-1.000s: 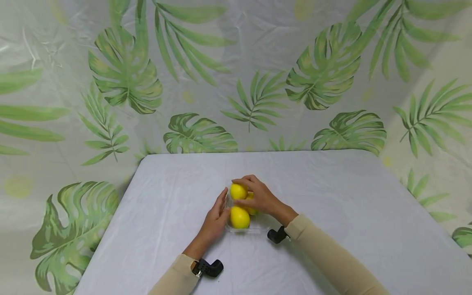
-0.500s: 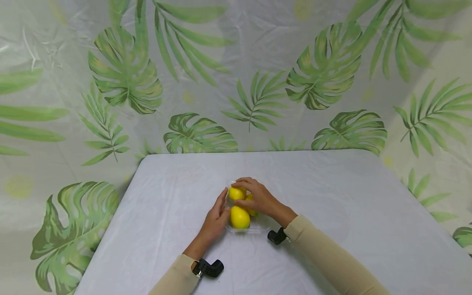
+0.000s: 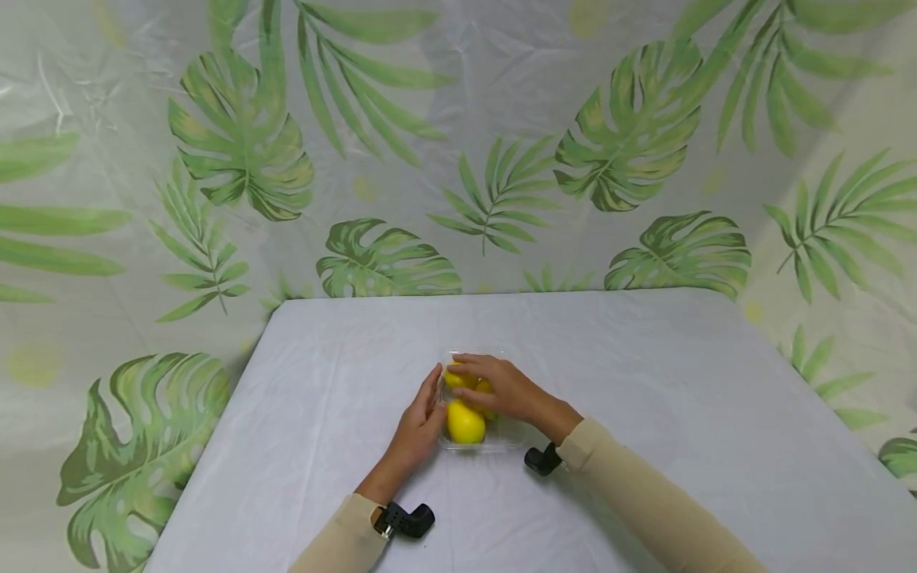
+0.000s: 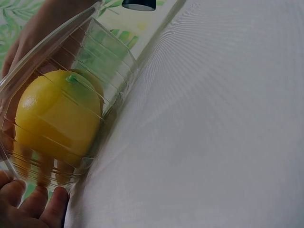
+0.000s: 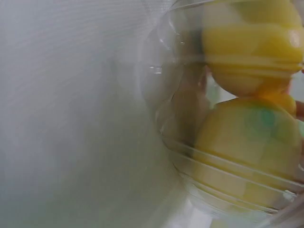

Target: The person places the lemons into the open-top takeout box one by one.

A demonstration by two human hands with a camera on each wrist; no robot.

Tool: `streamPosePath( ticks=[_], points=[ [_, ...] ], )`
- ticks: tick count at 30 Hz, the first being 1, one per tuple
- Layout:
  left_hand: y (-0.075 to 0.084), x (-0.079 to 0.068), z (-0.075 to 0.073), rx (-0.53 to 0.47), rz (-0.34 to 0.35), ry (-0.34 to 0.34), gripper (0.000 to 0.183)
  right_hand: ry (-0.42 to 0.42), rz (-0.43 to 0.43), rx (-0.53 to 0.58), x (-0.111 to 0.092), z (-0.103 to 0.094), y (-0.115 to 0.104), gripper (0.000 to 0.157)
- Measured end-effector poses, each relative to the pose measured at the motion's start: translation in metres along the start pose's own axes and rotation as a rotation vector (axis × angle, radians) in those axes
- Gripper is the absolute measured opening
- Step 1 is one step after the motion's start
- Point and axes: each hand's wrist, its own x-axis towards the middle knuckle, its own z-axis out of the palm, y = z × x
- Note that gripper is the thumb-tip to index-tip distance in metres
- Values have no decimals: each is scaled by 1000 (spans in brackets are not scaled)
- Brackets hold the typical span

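A clear plastic box [image 3: 494, 447] with several lemons in it lies between the two hands. The front lemon [image 3: 466, 422] shows fully in the head view, while the back lemon [image 3: 458, 376] is partly hidden under the right hand [image 3: 497, 386]. That hand reaches in from the right, its fingers fairly straight over the back lemon and its thumb on the near side. Another lemon [image 4: 59, 118] shows through the box wall in the left wrist view. Along the box's left side rests the left hand [image 3: 419, 422], fingers extended, with its fingertips [image 4: 56, 204] at the wall.
A white cloth covers the table [image 3: 609, 358]. Behind it hangs a leaf-printed curtain [image 3: 516, 119]. Black wrist cameras [image 3: 408, 521] sit on both forearms, low beside the box.
The right hand's fingers have come lower and flatter over the back lemon, which has settled slightly left and down in the box. The left hand keeps its place.
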Motion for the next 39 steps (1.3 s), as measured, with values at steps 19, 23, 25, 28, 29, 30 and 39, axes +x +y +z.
streamPosePath(
  ticks=[19, 23, 25, 28, 29, 30, 39],
  points=[
    [2, -2, 2, 15, -6, -13, 58, -92, -94, -75, -13, 4, -5, 50],
    [2, -2, 1, 25, 5, -14, 59, -96, -125, -125, -11, 5, -4, 46],
    [3, -1, 0, 26, 17, -14, 59, -89, -139, -148, -9, 5, -3, 44],
    [5, 1, -1, 27, 23, -18, 60, -77, -150, -156, -8, 5, -3, 41],
    [5, 2, -1, 27, 23, -21, 60, -77, -152, -159, -7, 5, -2, 41],
    [5, 2, -1, 26, 18, -25, 60, -79, -157, -159, -7, 5, -2, 40],
    [5, -1, 1, 1, -21, -34, 62, -68, -197, -148, -9, 9, -2, 36]
  ],
)
